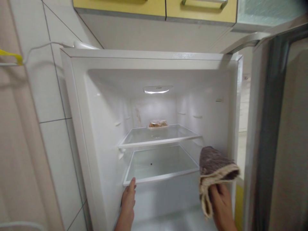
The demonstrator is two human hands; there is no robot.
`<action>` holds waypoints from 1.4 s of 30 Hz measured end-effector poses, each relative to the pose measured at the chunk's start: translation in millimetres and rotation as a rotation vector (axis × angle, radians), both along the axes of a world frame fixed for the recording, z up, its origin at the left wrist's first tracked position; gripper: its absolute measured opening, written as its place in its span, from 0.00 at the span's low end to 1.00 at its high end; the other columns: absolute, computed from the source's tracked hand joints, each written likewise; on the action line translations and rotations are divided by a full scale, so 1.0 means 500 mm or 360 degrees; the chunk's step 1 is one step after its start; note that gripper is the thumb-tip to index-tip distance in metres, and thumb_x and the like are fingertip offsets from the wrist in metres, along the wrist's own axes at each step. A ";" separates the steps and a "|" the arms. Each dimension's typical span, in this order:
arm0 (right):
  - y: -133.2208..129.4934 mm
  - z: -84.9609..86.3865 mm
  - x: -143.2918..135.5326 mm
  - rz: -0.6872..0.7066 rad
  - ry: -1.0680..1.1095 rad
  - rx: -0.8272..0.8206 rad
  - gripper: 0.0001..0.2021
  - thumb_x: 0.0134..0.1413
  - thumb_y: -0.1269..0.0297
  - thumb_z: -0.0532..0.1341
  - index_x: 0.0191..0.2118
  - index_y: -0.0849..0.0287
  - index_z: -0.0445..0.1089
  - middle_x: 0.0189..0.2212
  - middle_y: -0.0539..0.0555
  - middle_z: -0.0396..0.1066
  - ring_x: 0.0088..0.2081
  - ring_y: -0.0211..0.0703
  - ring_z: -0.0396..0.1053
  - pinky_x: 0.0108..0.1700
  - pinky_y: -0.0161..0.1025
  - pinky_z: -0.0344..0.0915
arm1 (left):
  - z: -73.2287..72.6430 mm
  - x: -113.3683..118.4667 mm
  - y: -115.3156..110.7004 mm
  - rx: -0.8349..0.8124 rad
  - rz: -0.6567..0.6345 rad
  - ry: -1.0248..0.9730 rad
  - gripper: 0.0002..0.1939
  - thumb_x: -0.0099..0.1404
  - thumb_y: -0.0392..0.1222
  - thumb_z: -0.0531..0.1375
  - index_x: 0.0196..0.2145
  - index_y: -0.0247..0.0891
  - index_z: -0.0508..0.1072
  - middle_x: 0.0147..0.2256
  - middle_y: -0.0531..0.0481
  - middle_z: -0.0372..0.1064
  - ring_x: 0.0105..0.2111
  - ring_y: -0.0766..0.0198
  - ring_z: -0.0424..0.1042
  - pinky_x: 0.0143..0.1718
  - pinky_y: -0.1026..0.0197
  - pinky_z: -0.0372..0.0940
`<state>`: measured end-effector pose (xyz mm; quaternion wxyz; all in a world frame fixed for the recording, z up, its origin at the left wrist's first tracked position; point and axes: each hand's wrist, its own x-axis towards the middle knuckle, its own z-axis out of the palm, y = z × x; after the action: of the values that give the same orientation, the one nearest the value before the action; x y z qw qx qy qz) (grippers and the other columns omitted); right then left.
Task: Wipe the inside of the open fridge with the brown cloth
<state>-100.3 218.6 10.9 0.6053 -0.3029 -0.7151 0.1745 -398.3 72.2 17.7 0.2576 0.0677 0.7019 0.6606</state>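
Note:
My right hand (222, 205) is closed on a folded brown cloth (214, 163) with a beige border, held by the right inner wall of an open refrigerator (149, 59). My left hand (128, 200) is raised at the front left corner of the lower glass shelf (158, 177). Its fingers are partly extended, with a fingertip at the white shelf edge; whether it presses on the edge I cannot tell. A small dark speck (151, 164) lies on that shelf. Above is the upper glass shelf (158, 141), with a clear-wrapped package (158, 124) of brownish food at its back.
The refrigerator door (262, 128) stands open on the right. A lamp (158, 89) glows at the back of the ceiling. Yellow cabinets (202, 11) hang above, and a tiled wall (53, 154) runs along the left. A reddish-brown stain (138, 115) marks the back wall.

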 end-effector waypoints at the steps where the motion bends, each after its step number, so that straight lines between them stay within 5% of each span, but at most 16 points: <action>1: 0.002 0.020 -0.023 -0.0050 -0.0075 0.0025 0.20 0.67 0.51 0.52 0.54 0.53 0.72 0.52 0.57 0.75 0.48 0.50 0.75 0.50 0.49 0.72 | 0.000 0.001 -0.001 -0.0003 -0.0011 0.0002 0.25 0.63 0.64 0.52 0.47 0.44 0.67 0.62 0.42 0.65 0.64 0.51 0.62 0.62 0.43 0.58; 4: 0.023 0.072 -0.101 -0.0229 -0.0732 0.0047 0.23 0.64 0.57 0.51 0.61 0.54 0.69 0.64 0.58 0.65 0.67 0.58 0.58 0.67 0.58 0.54 | -0.001 0.003 -0.005 -0.0010 -0.0029 -0.0007 0.26 0.64 0.64 0.51 0.50 0.44 0.66 0.64 0.42 0.63 0.65 0.51 0.61 0.63 0.43 0.56; 9: 0.090 0.100 -0.170 -0.0190 -0.1530 -0.0374 0.29 0.63 0.54 0.49 0.67 0.60 0.62 0.69 0.63 0.55 0.70 0.66 0.50 0.69 0.62 0.43 | 0.001 0.005 -0.008 0.0000 -0.0015 -0.0026 0.27 0.64 0.64 0.52 0.52 0.44 0.66 0.62 0.42 0.64 0.65 0.51 0.61 0.62 0.43 0.58; 15: 0.096 0.128 -0.242 0.0153 -0.1643 -0.0271 0.30 0.62 0.54 0.50 0.67 0.53 0.61 0.70 0.60 0.54 0.70 0.66 0.48 0.68 0.64 0.42 | -0.007 0.007 0.004 0.0203 0.0046 -0.0163 0.25 0.63 0.62 0.57 0.50 0.43 0.68 0.59 0.40 0.67 0.61 0.51 0.65 0.55 0.49 0.66; 25: -0.089 0.158 -0.465 0.0801 -0.1629 0.0046 0.29 0.63 0.48 0.48 0.67 0.46 0.59 0.71 0.55 0.52 0.71 0.60 0.46 0.69 0.66 0.39 | -0.058 -0.008 0.020 0.0400 0.0085 -0.0279 0.33 0.62 0.71 0.54 0.53 0.45 0.70 0.54 0.42 0.72 0.53 0.51 0.73 0.44 0.51 0.72; 31: -0.101 0.155 -0.523 0.0699 -0.1613 -0.0040 0.33 0.61 0.44 0.48 0.68 0.53 0.59 0.71 0.62 0.52 0.71 0.68 0.45 0.67 0.71 0.40 | -0.112 -0.033 0.046 0.0608 0.0085 -0.0397 0.32 0.66 0.69 0.49 0.60 0.50 0.64 0.59 0.44 0.68 0.56 0.52 0.72 0.43 0.53 0.72; 37: -0.127 0.161 -0.616 0.0303 -0.1605 -0.0373 0.35 0.61 0.50 0.47 0.69 0.65 0.55 0.71 0.71 0.46 0.71 0.75 0.41 0.65 0.76 0.34 | -0.119 -0.072 0.085 0.0465 0.0266 -0.0505 0.34 0.66 0.67 0.43 0.55 0.41 0.70 0.51 0.36 0.75 0.57 0.44 0.72 0.48 0.45 0.72; 42: -0.069 0.204 -0.647 0.0413 -0.1864 -0.0408 0.36 0.62 0.48 0.46 0.69 0.65 0.55 0.70 0.72 0.50 0.69 0.75 0.47 0.63 0.77 0.42 | -0.135 -0.081 0.076 0.0478 0.0236 -0.0266 0.29 0.66 0.62 0.46 0.50 0.40 0.73 0.47 0.38 0.76 0.54 0.47 0.73 0.44 0.49 0.74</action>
<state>-424.0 184.4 113.1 0.0442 -0.3293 -0.9333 0.1360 -438.8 110.3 -49.8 0.2526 -0.0016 0.5747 0.7784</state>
